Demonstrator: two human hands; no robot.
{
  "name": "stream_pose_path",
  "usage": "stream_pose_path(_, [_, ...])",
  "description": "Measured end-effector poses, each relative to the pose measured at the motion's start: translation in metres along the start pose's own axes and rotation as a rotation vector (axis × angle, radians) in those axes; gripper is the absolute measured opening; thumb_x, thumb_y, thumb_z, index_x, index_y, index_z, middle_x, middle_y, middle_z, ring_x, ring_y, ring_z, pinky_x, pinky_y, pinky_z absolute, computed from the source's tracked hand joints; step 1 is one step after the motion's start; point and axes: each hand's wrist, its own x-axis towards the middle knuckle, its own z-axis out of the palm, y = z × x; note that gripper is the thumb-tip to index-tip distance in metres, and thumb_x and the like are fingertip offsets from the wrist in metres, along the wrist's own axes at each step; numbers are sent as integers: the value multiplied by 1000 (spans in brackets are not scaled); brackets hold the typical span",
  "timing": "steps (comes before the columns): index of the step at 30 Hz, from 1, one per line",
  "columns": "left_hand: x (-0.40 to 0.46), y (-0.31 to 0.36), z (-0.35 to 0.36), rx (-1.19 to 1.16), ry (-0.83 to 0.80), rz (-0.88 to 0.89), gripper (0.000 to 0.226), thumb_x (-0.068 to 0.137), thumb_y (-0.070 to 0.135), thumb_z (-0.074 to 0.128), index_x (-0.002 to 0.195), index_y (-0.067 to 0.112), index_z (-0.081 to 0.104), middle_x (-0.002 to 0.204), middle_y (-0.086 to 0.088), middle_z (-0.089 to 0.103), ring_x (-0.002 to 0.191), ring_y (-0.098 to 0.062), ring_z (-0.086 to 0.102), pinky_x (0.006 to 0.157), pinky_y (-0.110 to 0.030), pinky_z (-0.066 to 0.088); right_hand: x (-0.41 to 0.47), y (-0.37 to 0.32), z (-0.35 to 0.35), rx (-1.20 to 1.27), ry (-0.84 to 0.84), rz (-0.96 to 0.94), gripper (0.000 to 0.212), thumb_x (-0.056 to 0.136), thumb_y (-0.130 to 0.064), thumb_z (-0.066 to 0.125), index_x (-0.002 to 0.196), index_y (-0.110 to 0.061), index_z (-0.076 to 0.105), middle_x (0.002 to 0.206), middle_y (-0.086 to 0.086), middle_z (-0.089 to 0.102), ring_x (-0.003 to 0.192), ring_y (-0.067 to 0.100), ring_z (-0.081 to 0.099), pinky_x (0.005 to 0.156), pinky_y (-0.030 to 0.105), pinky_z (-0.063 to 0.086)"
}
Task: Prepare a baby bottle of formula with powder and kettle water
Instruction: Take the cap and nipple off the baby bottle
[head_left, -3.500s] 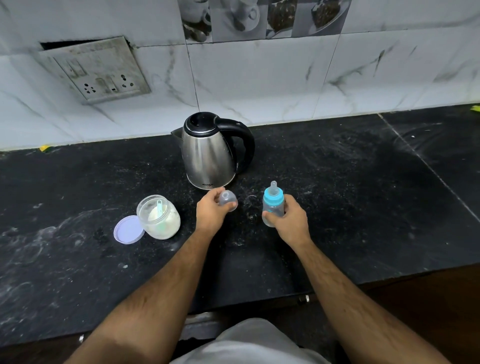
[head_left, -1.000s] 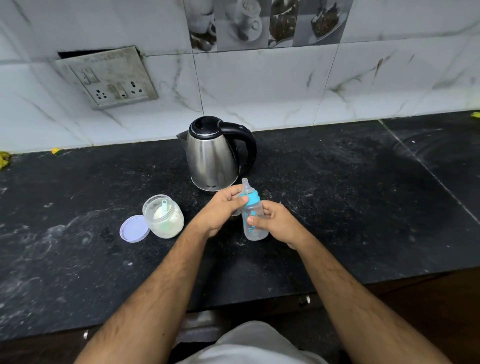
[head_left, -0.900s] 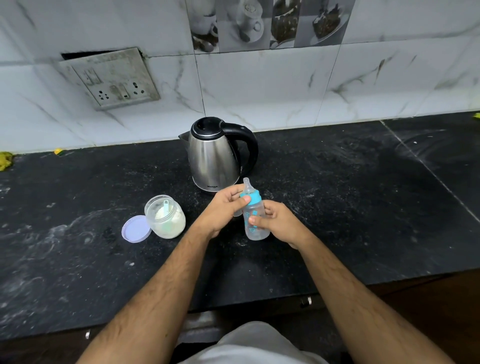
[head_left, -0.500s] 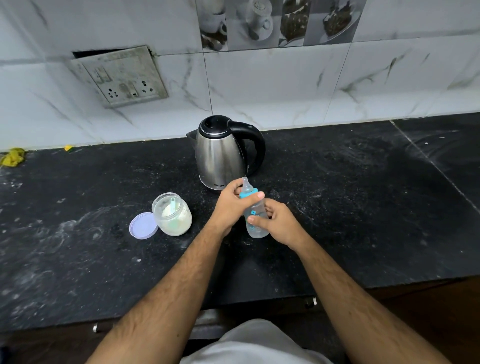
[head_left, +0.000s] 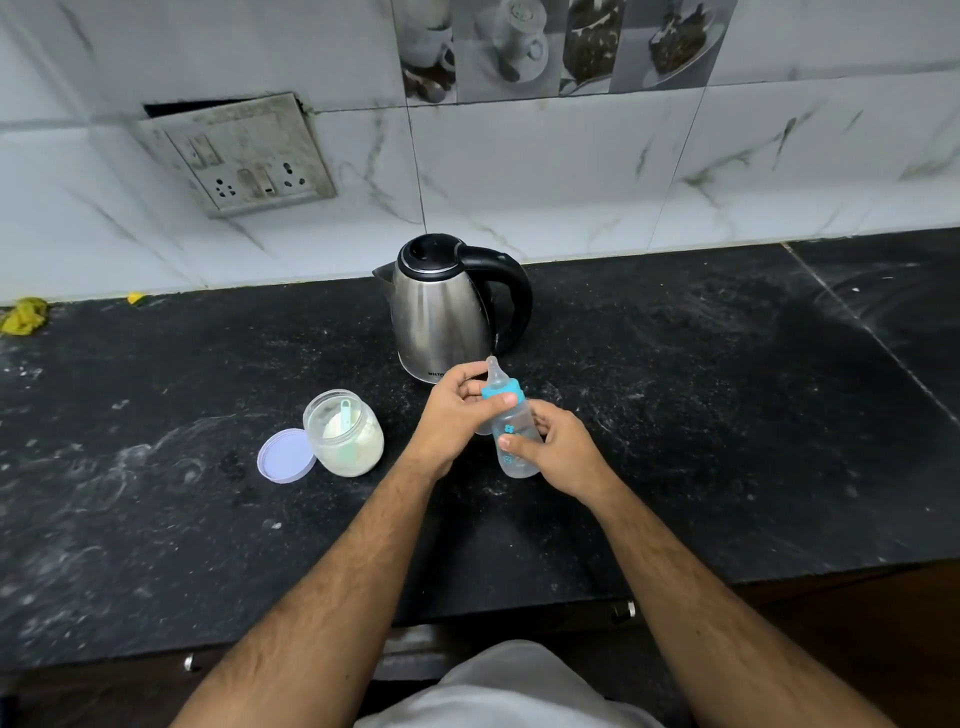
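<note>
A small clear baby bottle (head_left: 514, 441) with a blue collar and teat is held tilted just above the black counter (head_left: 701, 415). My right hand (head_left: 558, 449) grips its body from the right. My left hand (head_left: 457, 415) grips the blue collar, thumb across it, and a clear cap shows under its fingers. A steel kettle (head_left: 441, 312) with a black handle stands just behind the hands. An open jar of white powder (head_left: 344, 434) with a pale blue scoop inside sits to the left, its lilac lid (head_left: 285, 457) lying flat beside it.
A tiled wall with a loose socket plate (head_left: 244, 156) runs along the back of the counter. Yellow scraps (head_left: 23, 316) lie at the far left by the wall. The counter's front edge runs under my forearms.
My hands came together: the left hand, earlier holding only the clear cap apart from the bottle, now grips the bottle's blue collar. The bottle has tilted. The camera shifted slightly.
</note>
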Motion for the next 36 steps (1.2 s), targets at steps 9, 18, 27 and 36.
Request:
stream_pose_path(9, [1, 1, 9, 58, -116, -28, 38, 91, 20, 69, 128, 22, 58, 134, 5, 60, 121, -11, 59, 101, -31, 51, -1, 0, 3, 3, 16, -2, 39, 80, -30, 78, 115, -19, 67, 103, -4, 75, 96, 12, 71, 90, 44, 57])
stream_pose_path(18, [-6, -1, 0, 98, -123, -27, 36, 86, 0, 71, 121, 2, 64, 108, -10, 73, 92, -12, 71, 79, -20, 54, -5, 9, 0, -37, 15, 64, 40, 82, -23, 79, 119, -20, 64, 105, -7, 73, 97, 8, 70, 91, 40, 57])
stream_pose_path(27, [4, -4, -10, 119, 127, -6, 23, 79, 10, 80, 100, 13, 73, 94, -3, 75, 86, -12, 69, 83, -28, 56, -11, 14, -2, -121, 107, 96, 38, 80, -20, 81, 111, -28, 59, 106, -10, 67, 100, 10, 63, 89, 29, 52])
stream_pose_path(36, [9, -56, -41, 689, 286, -66, 50, 69, 19, 86, 116, 18, 70, 108, 8, 69, 98, -13, 65, 91, -28, 48, -9, 24, -7, -100, 245, 153, 43, 73, -17, 82, 108, -22, 58, 104, -7, 68, 97, 14, 65, 87, 35, 53])
